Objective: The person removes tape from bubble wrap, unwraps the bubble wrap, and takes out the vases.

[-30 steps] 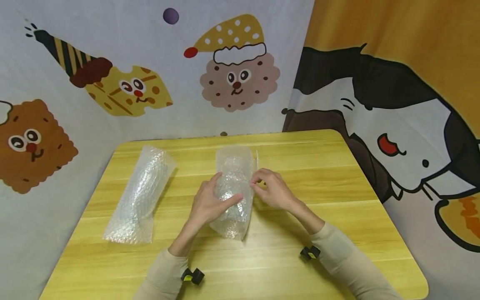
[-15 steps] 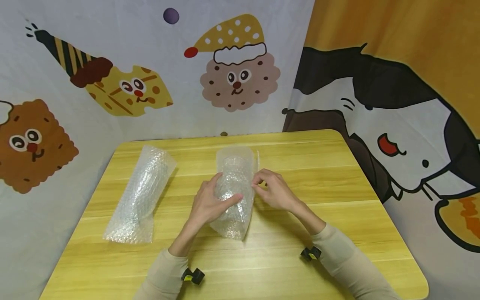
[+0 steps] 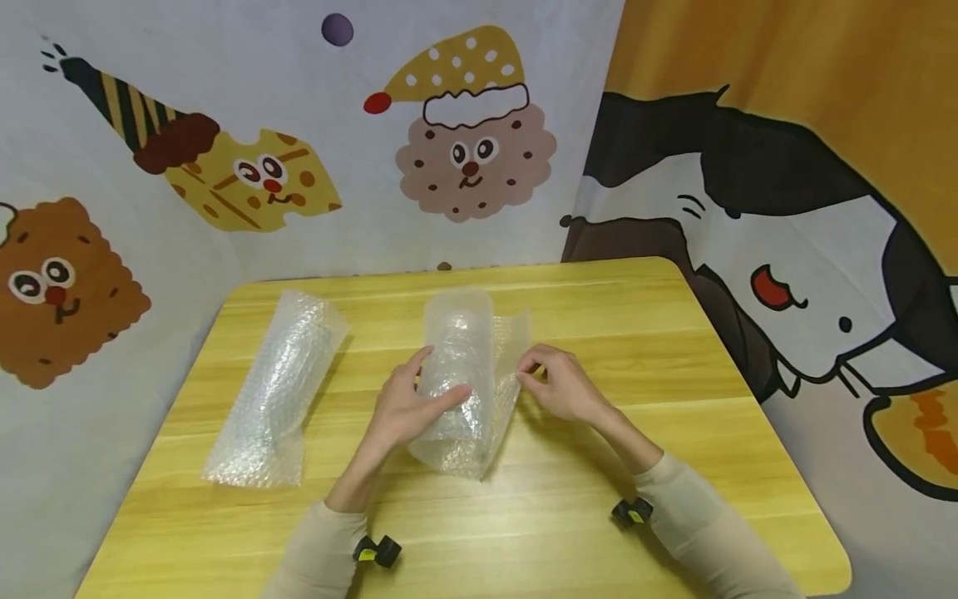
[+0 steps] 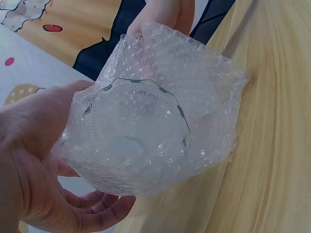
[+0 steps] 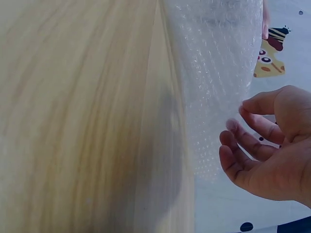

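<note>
Wood-grain table (image 3: 524, 541) (yellowish): bubble-wrap package (image 3: 277, 391) at left, bubble-wrapped bundle (image 3: 458, 358) mid-table.

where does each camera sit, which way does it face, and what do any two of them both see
Head: worn on the head, facing forward and down at the table, held bundle and other bundle; left hand, right hand and sleeves show.
Left wrist: facing the held bundle's end; the left hand shows, part of the right hand behind.
Right wrist: facing the wrap flap; the right hand pinches its edge, a sliver of left hand beyond.
Both wrist views share the held bundle and table.
</note>
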Demonstrator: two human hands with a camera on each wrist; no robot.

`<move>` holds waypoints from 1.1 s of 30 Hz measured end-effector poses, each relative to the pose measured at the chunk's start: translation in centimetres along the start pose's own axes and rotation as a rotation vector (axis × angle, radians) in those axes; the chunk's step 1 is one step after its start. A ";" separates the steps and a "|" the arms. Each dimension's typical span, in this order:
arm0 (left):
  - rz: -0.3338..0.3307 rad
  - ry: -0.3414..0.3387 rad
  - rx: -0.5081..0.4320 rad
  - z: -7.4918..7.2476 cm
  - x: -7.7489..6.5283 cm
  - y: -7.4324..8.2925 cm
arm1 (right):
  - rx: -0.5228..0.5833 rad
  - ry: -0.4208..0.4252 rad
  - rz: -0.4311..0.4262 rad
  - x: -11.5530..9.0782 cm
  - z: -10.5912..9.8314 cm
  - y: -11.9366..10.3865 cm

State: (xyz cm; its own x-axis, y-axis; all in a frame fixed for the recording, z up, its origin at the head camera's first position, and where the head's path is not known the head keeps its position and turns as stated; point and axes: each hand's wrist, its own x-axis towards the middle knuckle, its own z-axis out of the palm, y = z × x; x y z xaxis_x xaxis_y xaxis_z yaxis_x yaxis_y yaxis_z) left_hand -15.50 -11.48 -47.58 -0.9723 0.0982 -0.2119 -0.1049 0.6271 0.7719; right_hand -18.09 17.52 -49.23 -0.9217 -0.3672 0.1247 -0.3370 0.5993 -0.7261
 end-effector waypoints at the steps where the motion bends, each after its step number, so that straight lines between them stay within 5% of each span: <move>1: -0.002 0.002 -0.002 0.0 0.0 0.0 | 0.002 0.004 -0.004 0.0 0.0 0.0; 26: 0.002 0.004 -0.015 -0.1 -0.2 -0.2 | 0.065 -0.007 0.077 -2.8 -2.2 3.2; 33: -0.003 0.001 -0.013 -0.1 -0.2 -0.3 | 0.042 0.066 0.053 -3.3 -3.9 3.4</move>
State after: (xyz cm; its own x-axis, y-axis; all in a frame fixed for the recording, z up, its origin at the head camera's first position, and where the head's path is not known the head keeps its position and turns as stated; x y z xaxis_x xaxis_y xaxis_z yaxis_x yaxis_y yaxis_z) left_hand -15.28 -11.79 -47.65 -0.9723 0.0958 -0.2133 -0.1102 0.6168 0.7793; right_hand -16.92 23.59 -49.47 -0.9491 -0.2875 0.1286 -0.2804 0.5857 -0.7605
